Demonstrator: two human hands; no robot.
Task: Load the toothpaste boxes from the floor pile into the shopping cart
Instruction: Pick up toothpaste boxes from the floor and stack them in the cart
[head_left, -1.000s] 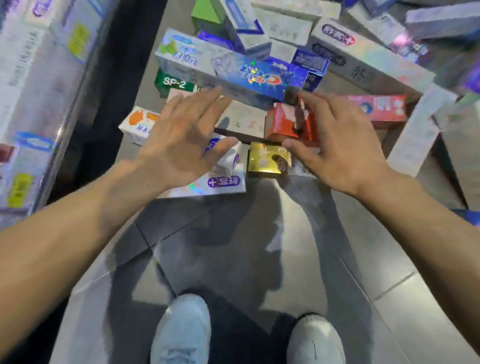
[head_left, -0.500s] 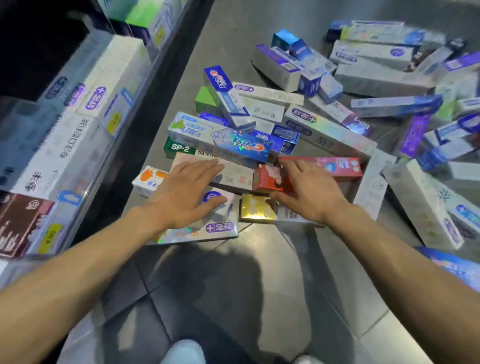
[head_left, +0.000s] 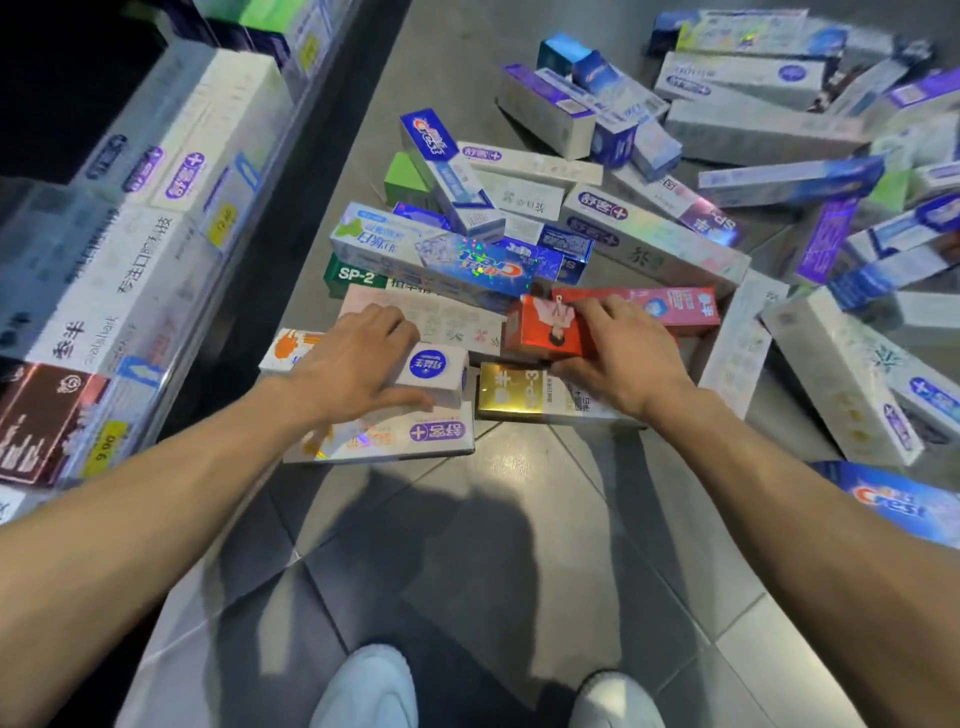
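Fingertips hidden: left grip (head_left: 353, 364) curls over white box (head_left: 434, 371), right grip (head_left: 621, 358) clasps red box (head_left: 540, 327).

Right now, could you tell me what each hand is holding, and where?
Left hand grips a white box by its near end. Right hand grips a red box at its near end.

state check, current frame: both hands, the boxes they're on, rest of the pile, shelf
left hand: fingers curled over the white box, gripping it
white box: lying on the pile, under the left hand
right hand: gripping the red box
red box: tilted, near end raised off the pile
gold box: flat on the floor, untouched
floor pile: scattered, not yet loaded
shelf: stocked with boxes
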